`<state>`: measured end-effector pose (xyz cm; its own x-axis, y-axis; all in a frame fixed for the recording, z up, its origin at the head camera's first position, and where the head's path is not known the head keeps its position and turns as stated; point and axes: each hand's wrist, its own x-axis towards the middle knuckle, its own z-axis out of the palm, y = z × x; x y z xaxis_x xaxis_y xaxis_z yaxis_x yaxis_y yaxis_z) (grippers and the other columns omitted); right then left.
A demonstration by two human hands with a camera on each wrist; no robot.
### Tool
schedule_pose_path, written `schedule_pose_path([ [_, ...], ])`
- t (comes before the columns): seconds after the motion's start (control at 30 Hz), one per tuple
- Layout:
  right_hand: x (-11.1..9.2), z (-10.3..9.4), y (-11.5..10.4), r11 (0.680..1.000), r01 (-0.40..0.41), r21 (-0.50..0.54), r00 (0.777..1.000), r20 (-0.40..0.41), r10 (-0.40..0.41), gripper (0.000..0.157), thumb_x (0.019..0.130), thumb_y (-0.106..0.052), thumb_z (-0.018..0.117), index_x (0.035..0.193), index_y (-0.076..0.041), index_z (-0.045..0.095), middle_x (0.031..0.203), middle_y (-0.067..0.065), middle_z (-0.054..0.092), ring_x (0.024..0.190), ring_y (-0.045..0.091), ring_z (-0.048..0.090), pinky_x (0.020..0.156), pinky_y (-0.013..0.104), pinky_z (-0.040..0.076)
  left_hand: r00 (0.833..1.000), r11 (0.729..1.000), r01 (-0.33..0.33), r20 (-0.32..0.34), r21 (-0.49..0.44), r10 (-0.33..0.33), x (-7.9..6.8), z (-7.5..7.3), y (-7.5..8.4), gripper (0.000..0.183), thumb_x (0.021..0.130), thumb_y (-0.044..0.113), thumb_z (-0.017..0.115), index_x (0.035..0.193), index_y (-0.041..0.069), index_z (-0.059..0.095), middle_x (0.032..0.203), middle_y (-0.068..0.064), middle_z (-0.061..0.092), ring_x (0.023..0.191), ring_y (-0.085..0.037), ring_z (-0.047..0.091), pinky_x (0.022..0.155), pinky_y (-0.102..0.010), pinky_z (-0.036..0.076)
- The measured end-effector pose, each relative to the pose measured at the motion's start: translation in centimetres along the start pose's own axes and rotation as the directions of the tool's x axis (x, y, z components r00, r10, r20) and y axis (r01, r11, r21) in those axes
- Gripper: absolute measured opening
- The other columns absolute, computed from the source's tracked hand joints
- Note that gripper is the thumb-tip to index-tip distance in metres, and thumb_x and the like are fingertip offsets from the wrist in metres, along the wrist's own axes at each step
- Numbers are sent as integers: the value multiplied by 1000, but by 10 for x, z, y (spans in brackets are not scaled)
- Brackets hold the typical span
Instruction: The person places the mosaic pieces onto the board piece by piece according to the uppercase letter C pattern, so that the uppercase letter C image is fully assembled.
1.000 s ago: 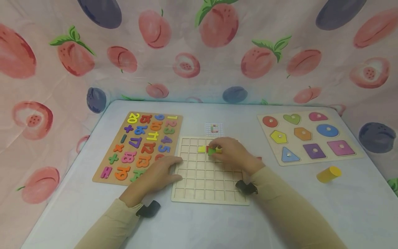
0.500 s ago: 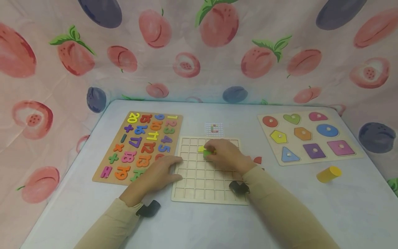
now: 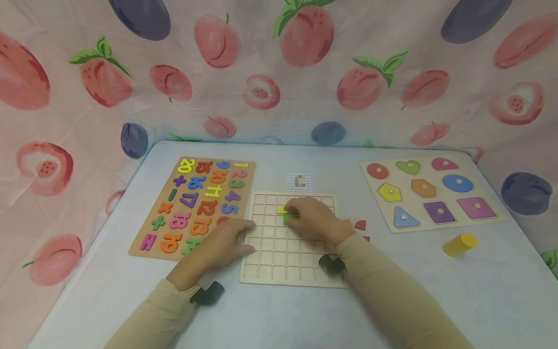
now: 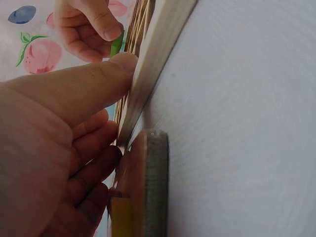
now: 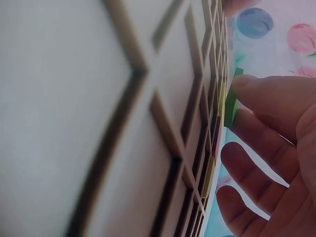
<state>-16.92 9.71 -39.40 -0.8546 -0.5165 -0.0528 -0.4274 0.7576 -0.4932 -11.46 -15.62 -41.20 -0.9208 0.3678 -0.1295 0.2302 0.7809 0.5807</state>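
A light wooden grid board (image 3: 279,271) lies at the middle of the table. My right hand (image 3: 316,218) is over its upper part and pinches a small green tile (image 3: 287,218) between thumb and forefinger. In the right wrist view, the green tile (image 5: 232,106) stands tilted just off the board, beside a row of yellow and red tiles (image 5: 216,136). One yellow tile (image 3: 281,209) shows left of my right fingers; the others hide behind that hand. My left hand (image 3: 222,245) rests at the board's left edge, its thumb (image 4: 106,81) touching the wooden side.
A small pattern card (image 3: 300,182) lies behind the grid board. Left is a number puzzle board (image 3: 249,179), partly under my left hand. Loose red pieces (image 3: 360,225) and an orange piece (image 3: 347,222) lie right. Farther right are a shape puzzle board (image 3: 411,201) and yellow cylinder (image 3: 459,245).
My right hand has moved left with the green tile, to below the yellow tile, uncovering the loose pieces at right. The left hand has stayed in place.
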Motion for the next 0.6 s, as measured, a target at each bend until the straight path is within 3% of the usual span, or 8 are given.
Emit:
schedule_pose_path([
  [0.6,1,2,-5,999,-12,-30,1000,8,12,30,92,-19,69,121,-11,69,116,3,71,111,24,63,98,40,50,1000,1000,-5,-5,-10,4,0,1,-1,56,85,21,82,136,9,61,139,-7,58,133,-28,48,111,-48,39],
])
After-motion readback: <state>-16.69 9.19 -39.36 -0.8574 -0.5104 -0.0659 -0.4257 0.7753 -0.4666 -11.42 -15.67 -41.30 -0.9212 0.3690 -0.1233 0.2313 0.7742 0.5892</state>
